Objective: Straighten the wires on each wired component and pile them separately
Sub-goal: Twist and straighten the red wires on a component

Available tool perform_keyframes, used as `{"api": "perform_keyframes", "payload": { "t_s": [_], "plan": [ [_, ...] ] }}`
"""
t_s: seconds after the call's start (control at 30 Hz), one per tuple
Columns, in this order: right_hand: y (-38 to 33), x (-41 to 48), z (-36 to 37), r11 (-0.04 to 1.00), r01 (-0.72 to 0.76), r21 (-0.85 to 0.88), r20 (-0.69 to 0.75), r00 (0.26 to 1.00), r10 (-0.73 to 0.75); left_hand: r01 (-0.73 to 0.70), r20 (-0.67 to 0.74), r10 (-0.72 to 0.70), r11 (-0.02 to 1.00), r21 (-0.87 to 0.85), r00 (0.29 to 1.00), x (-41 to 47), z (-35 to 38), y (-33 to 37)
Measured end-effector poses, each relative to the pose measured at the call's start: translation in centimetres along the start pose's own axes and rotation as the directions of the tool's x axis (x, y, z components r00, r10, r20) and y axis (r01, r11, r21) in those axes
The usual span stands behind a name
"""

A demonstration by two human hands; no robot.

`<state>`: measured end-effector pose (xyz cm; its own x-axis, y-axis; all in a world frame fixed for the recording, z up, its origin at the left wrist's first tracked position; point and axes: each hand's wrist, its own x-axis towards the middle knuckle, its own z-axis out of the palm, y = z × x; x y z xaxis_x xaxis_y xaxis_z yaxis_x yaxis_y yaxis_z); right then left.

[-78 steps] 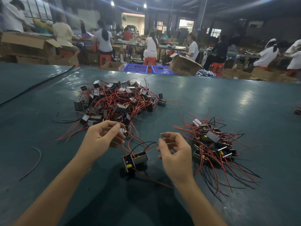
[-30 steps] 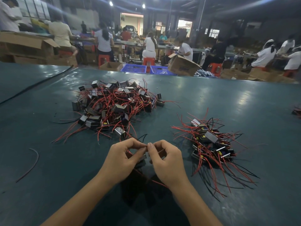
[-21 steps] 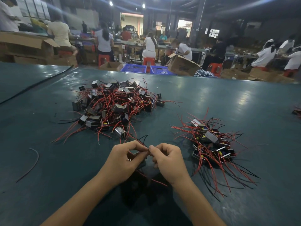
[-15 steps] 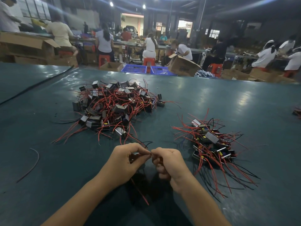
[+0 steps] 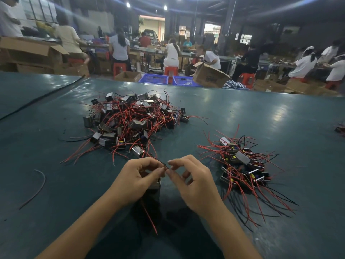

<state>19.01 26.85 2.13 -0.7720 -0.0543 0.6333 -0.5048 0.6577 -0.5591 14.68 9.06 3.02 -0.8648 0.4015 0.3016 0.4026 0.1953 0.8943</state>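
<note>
Left hand [image 5: 138, 177] is curled round one wired component [image 5: 155, 186], low over the table [image 5: 242, 113]; I cannot tell whether it rests on it. Thumb and forefinger pinch its thin dark wire [image 5: 164, 165]. Right hand [image 5: 196, 184] pinches the same wire just beside that, remaining fingers loosely curled. The component's red wire [image 5: 149, 215] hangs toward me and looks fairly straight. Judgement on the step: keep the left pinch at the wire's root so the pull does not load the joint, then slide the right pinch outward along the wire in one light, even stroke; repeat rather than tug, as the wire is thin and could kink. The component then belongs with the straightened pile [image 5: 242, 171] on my right, wires fanned toward me, well apart from the tangled pile [image 5: 134, 120] ahead on my left. Containers: two blue baskets [image 5: 153, 79] stand beyond the table's far edge; the right one shows something pale, too small to identify. A tilted cardboard box [image 5: 209, 74] sits beside them, its inside hidden.
</note>
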Motion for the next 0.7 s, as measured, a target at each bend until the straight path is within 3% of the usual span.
{"api": "perform_keyframes", "payload": {
  "t_s": [0.27,0.7],
  "plan": [
    [-0.32,-0.13,0.25,0.993,-0.113,0.019,0.028,0.993,0.113,-0.062,0.028,0.060,0.996,0.064,0.998,-0.28,0.13,-0.12],
    [-0.91,-0.21,-0.19,0.988,0.027,-0.155,0.015,1.000,-0.025,-0.048,0.056,0.047,0.999,0.021,0.997,-0.24,-0.10,-0.34]
  ]
}}
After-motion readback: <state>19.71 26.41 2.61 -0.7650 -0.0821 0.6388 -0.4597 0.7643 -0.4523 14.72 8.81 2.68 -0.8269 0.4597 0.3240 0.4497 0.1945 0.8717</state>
